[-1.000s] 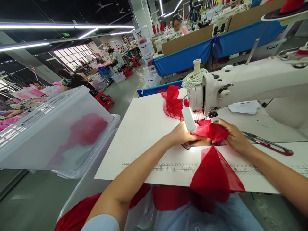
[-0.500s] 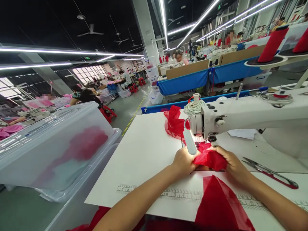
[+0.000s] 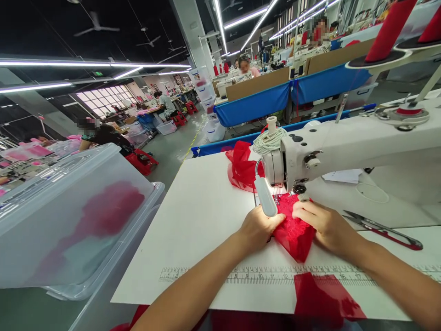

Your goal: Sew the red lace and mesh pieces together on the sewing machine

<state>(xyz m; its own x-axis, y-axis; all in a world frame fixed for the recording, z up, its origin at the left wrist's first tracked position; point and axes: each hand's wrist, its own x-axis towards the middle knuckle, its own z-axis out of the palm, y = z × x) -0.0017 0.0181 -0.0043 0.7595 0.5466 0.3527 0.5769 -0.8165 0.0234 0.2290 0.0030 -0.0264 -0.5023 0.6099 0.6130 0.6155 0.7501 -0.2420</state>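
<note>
Red sheer fabric with a lace-textured part lies under the needle area of a white sewing machine. My left hand grips the fabric's left edge, thumb on top and the other fingers partly hidden. On the other side, my right hand pinches the lace part with bent fingers, just below the machine head. A small lit lamp hangs in front of the needle and partly hides it. More red fabric spreads out behind the lamp, and a red piece hangs over the table's front edge.
Thread snips lie right of my right hand. A printed ruler runs along the white table. Clear plastic bins stand at left. Red thread cones rise at upper right. Several people sit at machines further off.
The bunched fabric between my hands now lies flatter, its lace part showing. My right hand has shifted from the fabric's right edge onto the lace. The front red piece has slid lower.
</note>
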